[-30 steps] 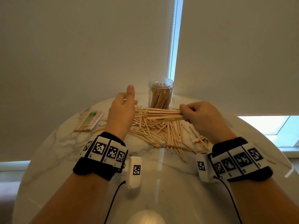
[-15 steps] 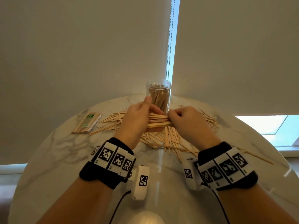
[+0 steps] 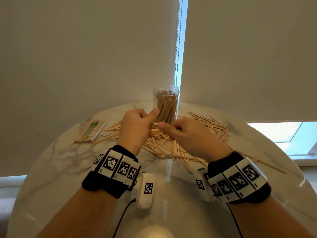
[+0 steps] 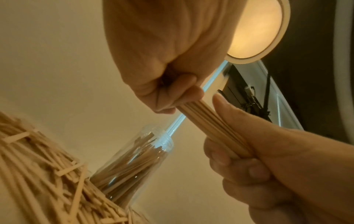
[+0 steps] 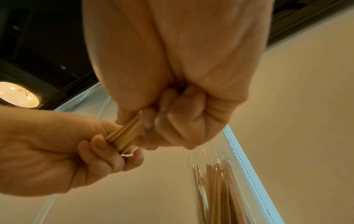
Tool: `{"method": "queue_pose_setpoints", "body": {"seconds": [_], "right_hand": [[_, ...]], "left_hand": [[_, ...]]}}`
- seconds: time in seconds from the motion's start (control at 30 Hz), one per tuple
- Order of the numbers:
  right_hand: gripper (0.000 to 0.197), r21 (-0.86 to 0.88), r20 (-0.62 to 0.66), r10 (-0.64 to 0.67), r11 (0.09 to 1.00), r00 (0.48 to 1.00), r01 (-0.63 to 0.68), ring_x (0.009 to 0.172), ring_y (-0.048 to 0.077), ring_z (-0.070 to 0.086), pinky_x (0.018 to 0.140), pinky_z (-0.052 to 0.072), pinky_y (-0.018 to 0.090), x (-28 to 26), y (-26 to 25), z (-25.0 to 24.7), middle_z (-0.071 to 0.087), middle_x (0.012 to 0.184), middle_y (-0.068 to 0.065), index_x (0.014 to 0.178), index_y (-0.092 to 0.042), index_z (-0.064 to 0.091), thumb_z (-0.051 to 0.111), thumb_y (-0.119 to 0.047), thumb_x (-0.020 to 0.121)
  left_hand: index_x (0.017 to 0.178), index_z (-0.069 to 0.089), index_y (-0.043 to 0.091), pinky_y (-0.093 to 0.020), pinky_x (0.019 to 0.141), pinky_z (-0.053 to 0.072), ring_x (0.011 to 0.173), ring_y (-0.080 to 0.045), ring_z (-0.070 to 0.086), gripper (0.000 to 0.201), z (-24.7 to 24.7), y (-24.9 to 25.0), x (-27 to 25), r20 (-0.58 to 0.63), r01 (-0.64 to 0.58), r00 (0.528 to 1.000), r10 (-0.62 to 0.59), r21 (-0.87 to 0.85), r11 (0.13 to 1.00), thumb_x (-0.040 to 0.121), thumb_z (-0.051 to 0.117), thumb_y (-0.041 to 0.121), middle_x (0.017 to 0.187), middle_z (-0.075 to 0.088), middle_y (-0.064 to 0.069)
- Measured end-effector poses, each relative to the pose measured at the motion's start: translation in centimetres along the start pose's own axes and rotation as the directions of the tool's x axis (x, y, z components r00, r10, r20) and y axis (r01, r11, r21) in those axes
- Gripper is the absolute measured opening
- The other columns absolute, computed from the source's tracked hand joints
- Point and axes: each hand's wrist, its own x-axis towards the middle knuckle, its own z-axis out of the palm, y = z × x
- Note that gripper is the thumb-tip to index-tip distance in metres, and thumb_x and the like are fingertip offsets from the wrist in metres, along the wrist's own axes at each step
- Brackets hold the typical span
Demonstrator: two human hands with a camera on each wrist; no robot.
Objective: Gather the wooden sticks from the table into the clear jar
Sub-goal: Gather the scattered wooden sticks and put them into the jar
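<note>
Both the left hand (image 3: 135,129) and the right hand (image 3: 187,134) are clasping one pale, flat bundle of sticks (image 4: 210,121); the clear jar (image 3: 166,103), half-filled, is standing at twelve o'clock.

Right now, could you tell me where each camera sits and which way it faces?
Head: above, looking down at the table, both wrists and the clear jar.
Left wrist: under the left hand, looking up at its grip on the stick bundle.
Right wrist: under the right hand, looking up.
All three share the bundle and jar.
</note>
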Motion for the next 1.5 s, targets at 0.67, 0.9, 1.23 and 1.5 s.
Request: {"method": "queue_pose_setpoints", "body": {"seconds": [0.67,0.9,1.23,1.5], "right_hand": [[0.063,0.154,-0.103,0.149,0.979,0.984,-0.132,0.035,0.004,0.035,0.048,0.036,0.023,0.1,1.6,-1.9,0.046,0.046,-0.004,0.06,-0.016,0.064,0.049,-0.07,0.09],[0.058,0.069,-0.276,0.261,0.965,0.925,-0.251,0.047,0.013,0.046,0.055,0.04,0.029,4.6,1.7,-6.6,0.053,0.052,-0.004,0.071,-0.013,0.07,0.052,-0.063,0.092],[0.052,-0.73,0.022,0.183,0.675,0.983,-0.109,0.064,0.015,0.058,0.063,0.044,0.03,19.7,-0.8,-7.4,0.064,0.068,-0.003,0.071,-0.013,0.073,0.059,-0.06,0.089],[0.028,-0.776,0.316,0.139,0.607,0.938,0.172,0.084,0.022,0.056,0.083,0.051,0.033,23.4,-1.5,-2.3,0.069,0.107,0.012,0.109,-0.004,0.069,0.059,-0.027,0.096]], "left_hand": [[0.099,0.063,0.012,-0.026,0.05,0.05,0.059,-0.015,0.065,0.044,1.0,0.1,0.8,0.077,0.226,0.973,-0.215,-0.166,0.96,0.105,0.034,0.045,0.08,0.072,-0.009],[0.149,0.027,0.02,-0.036,0.098,0.05,0.119,-0.024,0.056,0.076,2.1,-0.8,7.7,0.158,0.206,0.959,-0.235,0.18,0.962,0.087,0.07,0.008,0.14,0.048,-0.01],[0.155,0.006,0.017,-0.018,0.081,0.048,0.112,-0.017,0.056,0.12,5.9,-2.5,13.0,0.255,0.18,0.946,-0.198,0.092,0.979,0.07,0.088,0.039,0.129,0.055,-0.001],[0.148,0.018,0.021,-0.037,0.091,0.051,0.112,-0.024,0.06,0.101,5.9,-4.3,13.6,0.266,0.09,0.955,-0.129,0.154,0.984,0.074,0.085,0.035,0.127,0.059,-0.004]]}}
